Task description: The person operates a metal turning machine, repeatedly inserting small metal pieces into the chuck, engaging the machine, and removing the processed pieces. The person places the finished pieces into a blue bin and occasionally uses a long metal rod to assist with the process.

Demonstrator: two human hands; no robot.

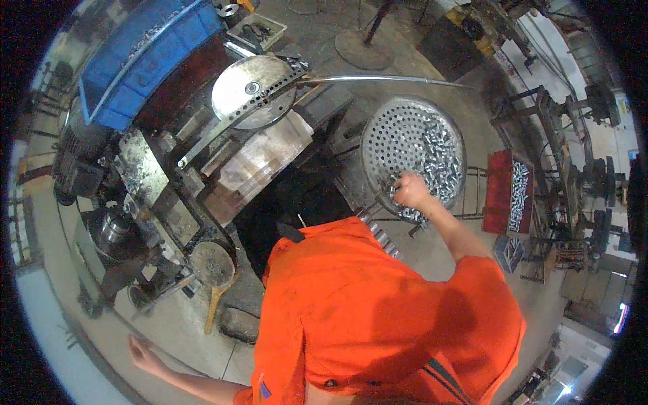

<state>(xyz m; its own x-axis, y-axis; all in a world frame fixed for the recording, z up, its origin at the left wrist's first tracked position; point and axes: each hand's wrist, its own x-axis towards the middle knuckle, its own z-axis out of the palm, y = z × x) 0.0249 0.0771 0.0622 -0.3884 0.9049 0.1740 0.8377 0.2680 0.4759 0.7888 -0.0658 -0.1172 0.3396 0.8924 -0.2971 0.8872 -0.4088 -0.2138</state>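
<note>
My right hand (410,190) reaches to the near side of a round perforated metal tray (385,138). Its fingers are curled inward at the edge of a pile of small shiny metal cylinders (440,162); what lies between them is hidden. The pile covers the tray's right half, while bare holes show on the left. My left hand (143,354) is stretched far out to the lower left, beside a long thin grey bar (172,358). Its fingers look loosely apart, with nothing visible in them.
A round metal disc (236,91) and a perforated strip (229,121) sit on a machine ahead-left. Behind it stands a blue bin (152,64). A red box (498,192) of metal parts is at right. A round pan (212,263) with a yellowish handle lies left.
</note>
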